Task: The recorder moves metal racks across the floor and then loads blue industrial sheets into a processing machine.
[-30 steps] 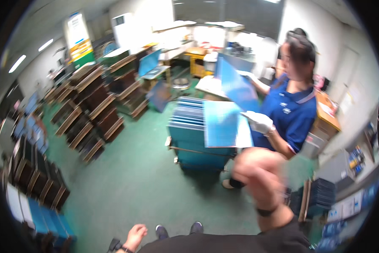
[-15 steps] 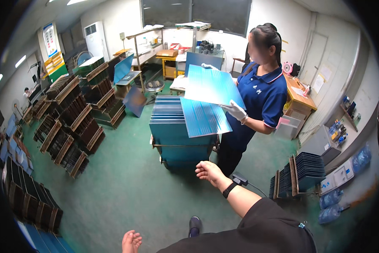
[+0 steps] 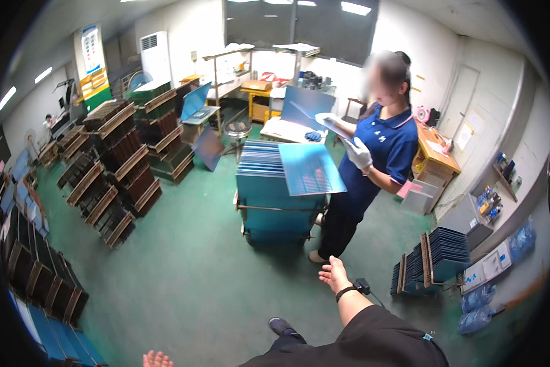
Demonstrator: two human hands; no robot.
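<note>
My right hand [image 3: 333,275] reaches forward with its fingers loosely apart and nothing in it, a dark band on its wrist. Only the fingers of my left hand [image 3: 157,359] show at the lower edge; they are spread and hold nothing. Ahead stands a rack [image 3: 272,209] of upright blue panels, beyond the reach of my right hand. One loose blue sheet [image 3: 311,170] lies slanted over its top right. Beside the rack, a person [image 3: 379,147] in a navy shirt and white gloves holds another panel [image 3: 335,127], seen nearly edge-on.
Racks of dark panels [image 3: 113,159] stand in rows on the left, with more panels [image 3: 42,275] at the near left. A smaller rack of panels [image 3: 437,257] and clear plastic bottles [image 3: 476,318] are at the right. Behind the rack stands a workbench [image 3: 287,129].
The person has tilted the held panel from face-on to nearly edge-on, toward themselves. My right hand has moved right and down. My left hand has dropped to the lower edge, further left.
</note>
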